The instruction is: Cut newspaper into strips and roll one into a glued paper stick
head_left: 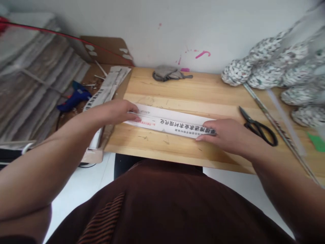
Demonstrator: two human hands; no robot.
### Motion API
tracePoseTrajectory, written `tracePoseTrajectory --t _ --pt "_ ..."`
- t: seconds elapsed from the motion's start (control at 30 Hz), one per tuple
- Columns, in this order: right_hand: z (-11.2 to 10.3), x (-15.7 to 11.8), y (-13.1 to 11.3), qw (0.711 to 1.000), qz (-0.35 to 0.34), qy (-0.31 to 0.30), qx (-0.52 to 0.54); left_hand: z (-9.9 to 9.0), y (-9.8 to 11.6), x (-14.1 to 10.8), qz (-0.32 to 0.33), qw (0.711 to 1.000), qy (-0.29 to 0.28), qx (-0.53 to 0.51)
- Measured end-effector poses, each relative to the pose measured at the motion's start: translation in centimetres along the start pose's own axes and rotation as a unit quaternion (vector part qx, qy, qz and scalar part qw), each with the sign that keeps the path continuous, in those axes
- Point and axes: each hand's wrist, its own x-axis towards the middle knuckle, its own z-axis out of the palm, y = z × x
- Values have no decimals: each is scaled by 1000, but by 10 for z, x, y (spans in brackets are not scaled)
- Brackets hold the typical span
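Both my arms are reaching forward from the two sides, elbows bending outward, and my hands are pointing inward over the wooden tabletop (177,91). My left hand (120,112) is pinching the left end of a folded paper strip (162,121), thumb on the near side, fingers on the far side; my right hand (225,135) is gripping the right end the same way. The strip is lying across the near part of the tabletop, slanting slightly, its right end closer to my body. Counting: I'm seeing one held strip, one pair of scissors (256,127) just right of my right hand, one grey item (166,73) by the wall, one blue glue gun (76,97) at left, and at least five woven pieces (236,72) at upper right (overlapping, so the exact count is unclear). The held strip is looking flat, narrow and white, carrying black and red printed characters. The scissors are showing dark metal and looped handles; the grey item is looking soft and crumpled. The woven pieces are bulging, with a speckled, knobbly surface. More printed paper (109,84) is lying left of the tabletop, beside a layered, strapped stack (38,54).
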Motion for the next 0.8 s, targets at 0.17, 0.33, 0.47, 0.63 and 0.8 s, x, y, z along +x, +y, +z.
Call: tracePoseTrajectory --t 0.17,0.33,0.47,0.63,0.8 --pt "4 7 -11 999 5 13 31 -4 4 -6 10 999 -12 45" --pt "7 13 -34 996 -19 43 69 -1 18 -7 21 998 -12 55" --pt "6 19 -50 993 -48 60 85 11 39 -8 54 998 2 37" --pt "9 24 -74 987 -61 81 125 32 64 -17 119 989 78 42" --pt "10 28 -84 993 -40 84 79 37 66 -18 90 990 92 51"
